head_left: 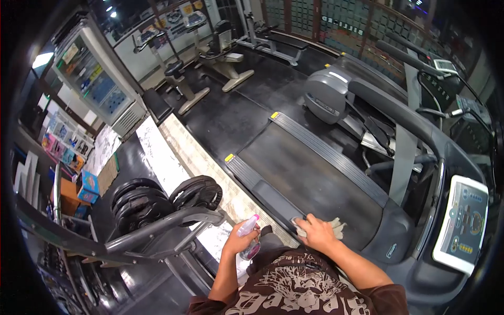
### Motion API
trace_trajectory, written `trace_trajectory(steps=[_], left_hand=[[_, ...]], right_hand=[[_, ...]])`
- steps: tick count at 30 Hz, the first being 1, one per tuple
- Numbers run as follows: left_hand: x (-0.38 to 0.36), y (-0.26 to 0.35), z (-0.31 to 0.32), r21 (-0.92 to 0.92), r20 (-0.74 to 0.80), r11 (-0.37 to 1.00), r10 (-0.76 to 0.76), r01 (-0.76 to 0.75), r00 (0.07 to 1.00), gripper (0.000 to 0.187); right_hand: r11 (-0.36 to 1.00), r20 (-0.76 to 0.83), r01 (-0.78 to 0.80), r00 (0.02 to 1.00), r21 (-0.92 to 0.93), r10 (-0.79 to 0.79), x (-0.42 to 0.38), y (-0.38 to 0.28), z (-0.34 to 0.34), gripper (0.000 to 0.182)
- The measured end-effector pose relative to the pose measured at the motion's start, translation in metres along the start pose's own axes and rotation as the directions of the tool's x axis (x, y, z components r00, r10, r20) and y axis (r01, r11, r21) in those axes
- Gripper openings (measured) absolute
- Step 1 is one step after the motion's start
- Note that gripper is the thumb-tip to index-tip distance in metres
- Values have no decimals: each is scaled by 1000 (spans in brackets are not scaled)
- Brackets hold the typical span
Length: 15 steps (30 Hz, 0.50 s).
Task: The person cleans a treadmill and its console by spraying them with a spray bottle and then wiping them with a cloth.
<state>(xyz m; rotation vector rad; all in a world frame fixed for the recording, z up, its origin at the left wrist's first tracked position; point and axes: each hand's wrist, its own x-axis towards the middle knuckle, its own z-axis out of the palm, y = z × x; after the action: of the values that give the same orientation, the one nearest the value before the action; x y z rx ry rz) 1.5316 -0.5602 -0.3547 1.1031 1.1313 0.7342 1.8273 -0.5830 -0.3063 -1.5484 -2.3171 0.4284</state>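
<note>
My left hand [243, 239] is wrapped round a clear spray bottle [247, 227] with a pink top, held close to my body. My right hand [316, 231] presses a pale cloth [337, 228] onto the near side rail of a treadmill [320, 181], with part of the cloth sticking out past the fingers over the belt's edge. The treadmill's dark belt stretches away from me, and its yellow-marked rear corners lie farther off. To the right stands its console [462, 226], white-framed with buttons.
Black weight plates [137, 205] hang on a grey machine frame [163, 228] at my left. An elliptical trainer [328, 97] stands beyond the treadmill. Exercise bikes [226, 65], a bench [281, 44] and a glass-door fridge [97, 79] are farther back.
</note>
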Motion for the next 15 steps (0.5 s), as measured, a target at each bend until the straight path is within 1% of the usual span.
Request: trace_trajectory(steps=[2, 3, 4, 6, 7, 10, 11, 13, 14, 15], left_hand=[[2, 2, -17, -54, -4, 999, 7, -7, 1000, 13], [3, 4, -25, -60, -6, 998, 10, -11, 1000, 13], [4, 8, -34, -69, -12, 998, 15, -16, 1000, 13], [7, 12, -50, -68, -25, 998, 9, -11, 1000, 14], [9, 13, -58, -60, -31, 998, 0, -2, 1000, 15], [14, 12, -75, -36, -36, 999, -33, 31, 999, 16], [18, 12, -79, -27, -30, 999, -39, 39, 999, 17], [22, 6, -85, -65, -8, 998, -26, 26, 1000, 17], [25, 4, -88, -84, 1, 996, -20, 20, 1000, 17], [25, 8, -88, -89, 12, 995, -33, 34, 999, 16]], right_hand=[[997, 19, 35, 999, 63, -36, 29, -2, 9, 50], [991, 37, -12, 999, 136, 7, 47, -8, 8, 44], [973, -68, 15, 998, 229, 0, 68, -9, 13, 42], [905, -268, 91, 963, 415, 26, 116, -18, 24, 38], [888, -301, 81, 951, 453, 67, 138, -29, 20, 35], [870, -342, 82, 934, 486, 103, 195, -32, 50, 34], [865, -264, 48, 959, 500, 100, 203, -28, 65, 37], [964, -191, 97, 980, 247, -49, 196, -31, 72, 40], [984, -139, 132, 983, 115, -116, 194, -34, 74, 42], [981, -93, 181, 978, -75, -188, 188, -49, 54, 43]])
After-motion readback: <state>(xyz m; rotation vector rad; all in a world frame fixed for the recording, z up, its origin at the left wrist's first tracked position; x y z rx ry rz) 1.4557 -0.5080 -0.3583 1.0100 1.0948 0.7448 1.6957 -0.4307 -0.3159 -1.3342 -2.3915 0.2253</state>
